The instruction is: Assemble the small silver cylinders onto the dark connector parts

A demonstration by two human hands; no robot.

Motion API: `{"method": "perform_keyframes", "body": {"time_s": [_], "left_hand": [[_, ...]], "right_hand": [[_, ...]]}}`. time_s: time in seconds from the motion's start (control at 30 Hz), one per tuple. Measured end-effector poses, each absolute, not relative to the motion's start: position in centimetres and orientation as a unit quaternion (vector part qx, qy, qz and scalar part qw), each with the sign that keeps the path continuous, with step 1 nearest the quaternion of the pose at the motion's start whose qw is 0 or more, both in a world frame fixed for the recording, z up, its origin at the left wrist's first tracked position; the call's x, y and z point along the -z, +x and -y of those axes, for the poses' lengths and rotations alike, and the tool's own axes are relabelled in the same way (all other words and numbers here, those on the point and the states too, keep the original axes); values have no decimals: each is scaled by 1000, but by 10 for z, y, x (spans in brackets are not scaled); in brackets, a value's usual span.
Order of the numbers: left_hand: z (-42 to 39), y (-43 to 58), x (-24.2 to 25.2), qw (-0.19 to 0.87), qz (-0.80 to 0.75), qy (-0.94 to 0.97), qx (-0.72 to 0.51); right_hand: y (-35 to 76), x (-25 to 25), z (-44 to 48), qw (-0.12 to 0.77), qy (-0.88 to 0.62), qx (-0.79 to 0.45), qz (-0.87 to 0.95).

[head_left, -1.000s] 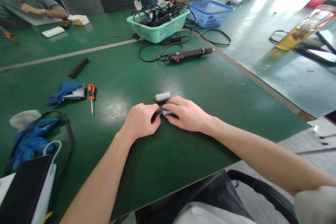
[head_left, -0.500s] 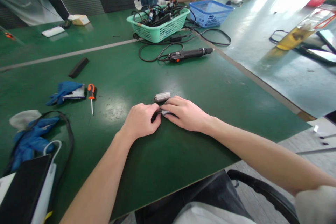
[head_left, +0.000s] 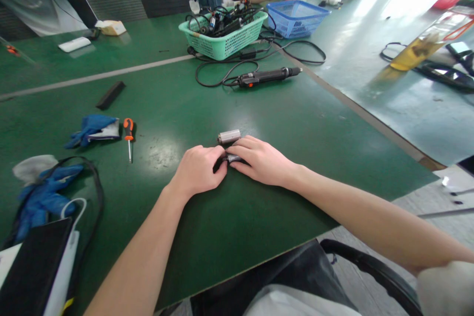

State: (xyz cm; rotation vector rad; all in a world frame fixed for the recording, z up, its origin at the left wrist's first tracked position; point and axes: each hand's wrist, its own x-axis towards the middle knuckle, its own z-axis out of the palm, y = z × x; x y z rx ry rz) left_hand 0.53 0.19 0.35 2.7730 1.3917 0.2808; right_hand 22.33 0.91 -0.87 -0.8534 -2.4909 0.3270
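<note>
My left hand [head_left: 200, 170] is closed around a small black part [head_left: 219, 164], mostly hidden by its fingers. Just right of it, my right hand [head_left: 261, 162] grips a small grey metal piece [head_left: 233, 158] between thumb and fingers. The two hands nearly touch, and the pieces they hold meet between them on the green table [head_left: 222, 237]. Right behind the fingertips lies a silver ribbed cylinder [head_left: 229, 137], on its side.
Left are an orange-black screwdriver [head_left: 129, 131], blue gloves [head_left: 94, 128], a black block [head_left: 111, 95] and a phone [head_left: 37, 266]. Farther back are a corded black electric screwdriver [head_left: 268, 77], a green basket [head_left: 224, 39] of tools and a blue basket [head_left: 296, 17]. Other people sit across.
My hands have barely moved; the grey piece in my right hand is turned slightly. Across the table, the person at the left has shifted an arm, and another person's hands have risen with a small item.
</note>
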Motion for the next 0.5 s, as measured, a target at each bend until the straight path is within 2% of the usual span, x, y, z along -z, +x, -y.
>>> {"method": "perform_keyframes", "body": {"time_s": [0.5], "left_hand": [[-3,5,-1,14,-445,890,-96]], "right_hand": [[222,11,-9,240,-317,-120,910]]}}
